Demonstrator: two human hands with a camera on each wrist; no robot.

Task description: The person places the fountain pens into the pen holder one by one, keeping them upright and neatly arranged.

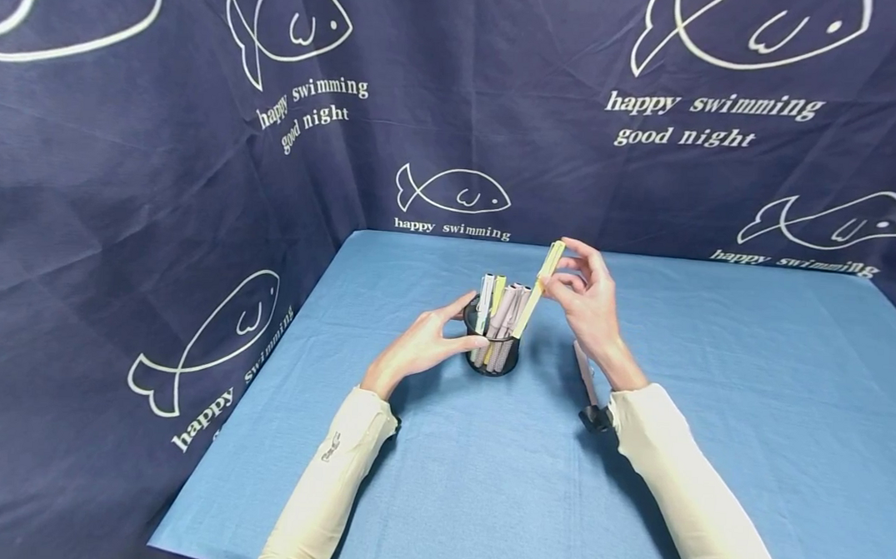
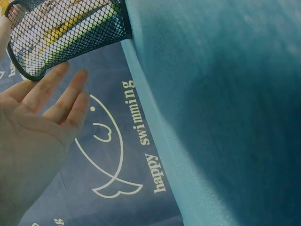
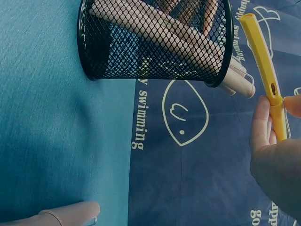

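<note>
A black mesh pen holder stands upright on the table with several pens inside, pinkish-grey pens, a white one and a yellow one. My left hand holds it at the rim, thumb on the near side and index finger on the far side; the other fingers extend below the rim. Between thumb and fingertips, my right hand pinches a yellow pen. That pen tilts, its lower end near the holder's rim but outside the opening in the right wrist view.
A pinkish-grey pen lies on the blue tablecloth beside my right wrist. Dark blue fabric with fish drawings hangs behind the table and along its left side.
</note>
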